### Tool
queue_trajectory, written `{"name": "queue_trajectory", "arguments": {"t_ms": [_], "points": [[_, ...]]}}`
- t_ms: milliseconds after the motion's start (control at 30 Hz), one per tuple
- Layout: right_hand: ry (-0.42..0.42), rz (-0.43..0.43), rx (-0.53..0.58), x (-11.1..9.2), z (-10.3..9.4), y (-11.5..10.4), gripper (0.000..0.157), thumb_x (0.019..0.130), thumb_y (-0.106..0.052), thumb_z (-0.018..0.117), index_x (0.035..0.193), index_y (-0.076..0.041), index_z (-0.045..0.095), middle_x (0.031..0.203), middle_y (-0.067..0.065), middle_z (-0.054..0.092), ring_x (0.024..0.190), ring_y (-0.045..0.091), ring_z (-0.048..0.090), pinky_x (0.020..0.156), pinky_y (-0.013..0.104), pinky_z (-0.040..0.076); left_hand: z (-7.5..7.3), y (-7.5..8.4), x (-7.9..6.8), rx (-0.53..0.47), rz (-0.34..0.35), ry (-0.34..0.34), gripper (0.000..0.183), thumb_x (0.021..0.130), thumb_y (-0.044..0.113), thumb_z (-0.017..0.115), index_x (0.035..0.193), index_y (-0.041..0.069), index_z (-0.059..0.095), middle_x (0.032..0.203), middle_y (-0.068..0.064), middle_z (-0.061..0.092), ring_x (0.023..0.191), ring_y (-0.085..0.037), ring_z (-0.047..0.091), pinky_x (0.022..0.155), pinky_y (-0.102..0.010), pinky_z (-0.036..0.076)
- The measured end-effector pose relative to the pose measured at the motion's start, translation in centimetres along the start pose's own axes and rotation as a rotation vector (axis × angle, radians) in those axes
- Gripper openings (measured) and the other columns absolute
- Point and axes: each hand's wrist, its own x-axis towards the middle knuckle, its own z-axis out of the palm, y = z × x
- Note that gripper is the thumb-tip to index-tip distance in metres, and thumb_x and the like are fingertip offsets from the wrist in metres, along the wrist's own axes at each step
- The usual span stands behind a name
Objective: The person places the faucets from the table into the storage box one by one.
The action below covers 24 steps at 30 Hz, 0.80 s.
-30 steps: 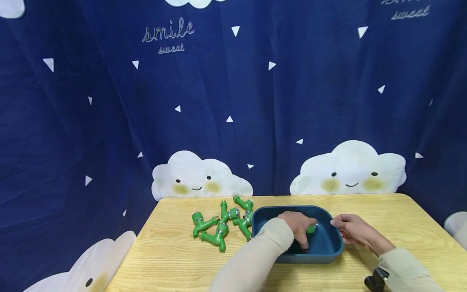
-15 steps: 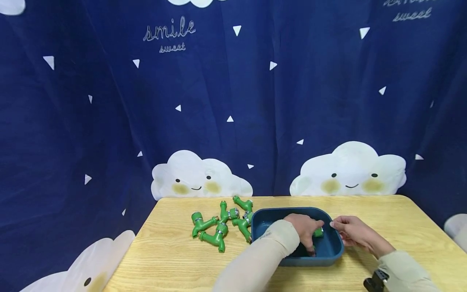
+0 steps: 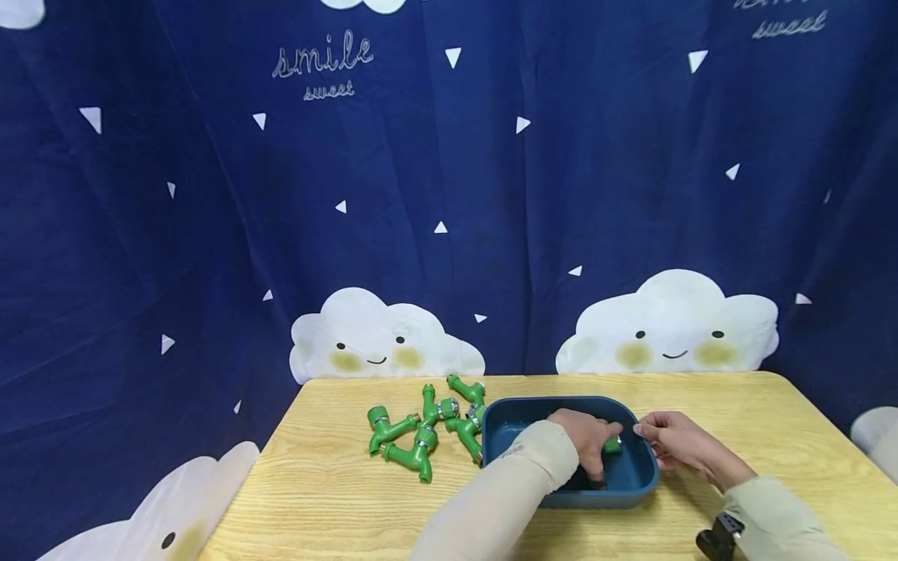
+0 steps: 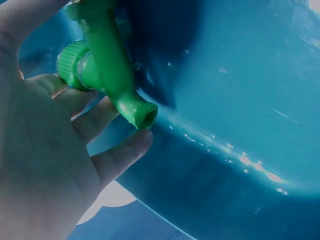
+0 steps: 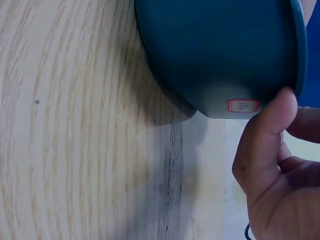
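My left hand (image 3: 582, 440) reaches down inside a dark blue plastic bin (image 3: 501, 405). It grips a green plastic tap (image 4: 107, 62), with the thumb at the tap's upper end and a finger behind its ribbed knob. The tap's open spout points past the little finger in the left wrist view. From above, most of this tap is hidden under the hand; a bit of green (image 3: 613, 445) shows beside the fingers. My right hand (image 3: 684, 444) pinches the bin's right rim between thumb and forefinger, above a small red-bordered label (image 5: 243, 105).
Several more green taps (image 3: 415, 453) lie loosely grouped on the wooden table (image 3: 316, 499), left of the bin; the nearest ones sit right at its left wall. A dark blue curtain (image 3: 393, 257) with white clouds hangs behind the table.
My left hand has shifted a little to the right inside the bin, the tap moving with it, then stayed still. The right hand keeps its place on the rim.
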Motion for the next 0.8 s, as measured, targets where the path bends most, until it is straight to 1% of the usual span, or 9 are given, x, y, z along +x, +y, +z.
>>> {"name": "queue_trajectory", "arguments": {"t_ms": [100, 167, 200, 300, 367, 433, 533, 700, 800], "points": [[0.001, 0.0, -0.004, 0.0, 0.2, -0.2, 0.025, 0.105, -0.013, 0.042, 0.11, 0.007, 0.056, 0.079, 0.004, 0.06, 0.067, 0.013, 0.06, 0.059, 0.027, 0.056, -0.1, -0.1, -0.2, -0.04, -0.014, -0.021, 0.085, 0.083, 0.05, 0.073, 0.151, 0.055, 0.021, 0.146, 0.034, 0.041, 0.114, 0.009, 0.051, 0.089, -0.017, 0.049], [0.002, -0.001, -0.01, 0.0, 0.3, -0.2, 0.026, 0.105, -0.013, 0.042, 0.11, 0.007, 0.056, 0.079, 0.004, 0.061, 0.068, 0.013, 0.061, 0.059, 0.027, 0.056, -0.2, -0.2, -0.3, -0.066, -0.015, -0.027, 0.084, 0.084, 0.047, 0.072, 0.151, 0.056, 0.021, 0.144, 0.033, 0.044, 0.11, 0.007, 0.052, 0.086, -0.017, 0.049], [0.004, -0.002, -0.012, 0.0, 0.3, -0.3, 0.026, 0.105, -0.013, 0.042, 0.11, 0.007, 0.056, 0.079, 0.004, 0.061, 0.068, 0.013, 0.061, 0.059, 0.027, 0.056, -0.2, -0.3, -0.4, -0.084, -0.014, -0.028, 0.084, 0.084, 0.045, 0.072, 0.15, 0.056, 0.022, 0.142, 0.033, 0.047, 0.108, 0.006, 0.053, 0.084, -0.018, 0.049], [-0.002, -0.008, -0.015, -0.1, 0.3, -0.3, 0.026, 0.105, -0.014, 0.041, 0.109, 0.007, 0.056, 0.078, 0.004, 0.06, 0.067, 0.013, 0.06, 0.059, 0.027, 0.055, -0.4, -0.5, -0.5, -0.126, 0.001, -0.017, 0.085, 0.081, 0.045, 0.074, 0.15, 0.054, 0.026, 0.141, 0.032, 0.048, 0.106, 0.005, 0.054, 0.084, -0.019, 0.05], [-0.006, -0.008, -0.013, -0.1, 0.2, -0.2, 0.025, 0.105, -0.014, 0.041, 0.108, 0.006, 0.057, 0.077, 0.003, 0.06, 0.067, 0.013, 0.06, 0.059, 0.027, 0.055, -0.5, -0.6, -0.4, -0.15, 0.018, -0.01, 0.085, 0.08, 0.048, 0.075, 0.15, 0.053, 0.028, 0.143, 0.032, 0.046, 0.111, 0.007, 0.053, 0.088, -0.019, 0.049], [-0.014, -0.009, -0.008, -0.2, 0.1, -0.1, 0.026, 0.106, -0.015, 0.041, 0.108, 0.006, 0.057, 0.077, 0.003, 0.06, 0.067, 0.013, 0.06, 0.059, 0.028, 0.056, -0.7, -0.8, -0.4, -0.164, 0.029, -0.007, 0.084, 0.08, 0.051, 0.075, 0.15, 0.051, 0.029, 0.147, 0.032, 0.042, 0.119, 0.009, 0.05, 0.096, -0.018, 0.047], [-0.019, -0.007, 0.002, -0.2, 0.0, -0.1, 0.027, 0.106, -0.015, 0.041, 0.109, 0.007, 0.056, 0.078, 0.004, 0.061, 0.067, 0.013, 0.062, 0.059, 0.028, 0.057, -1.0, -0.9, -0.3, -0.188, 0.037, -0.011, 0.082, 0.082, 0.052, 0.074, 0.151, 0.049, 0.029, 0.149, 0.03, 0.041, 0.128, 0.01, 0.045, 0.103, -0.017, 0.043], [-0.013, -0.002, 0.011, -0.2, 0.0, -0.2, 0.027, 0.106, -0.015, 0.041, 0.112, 0.009, 0.054, 0.08, 0.005, 0.064, 0.068, 0.013, 0.064, 0.06, 0.028, 0.058, -1.5, -1.1, -0.6, -0.216, 0.043, -0.017, 0.079, 0.085, 0.053, 0.071, 0.151, 0.049, 0.028, 0.149, 0.031, 0.04, 0.134, 0.01, 0.042, 0.106, -0.016, 0.041], [-0.011, 0.007, 0.014, -0.2, 0.1, -0.2, 0.027, 0.106, -0.015, 0.042, 0.112, 0.009, 0.054, 0.081, 0.005, 0.064, 0.068, 0.013, 0.065, 0.06, 0.028, 0.057, -1.8, -1.4, -1.0, -0.225, 0.056, -0.003, 0.075, 0.088, 0.053, 0.067, 0.152, 0.048, 0.029, 0.15, 0.03, 0.04, 0.134, 0.009, 0.042, 0.108, -0.017, 0.04]]}}
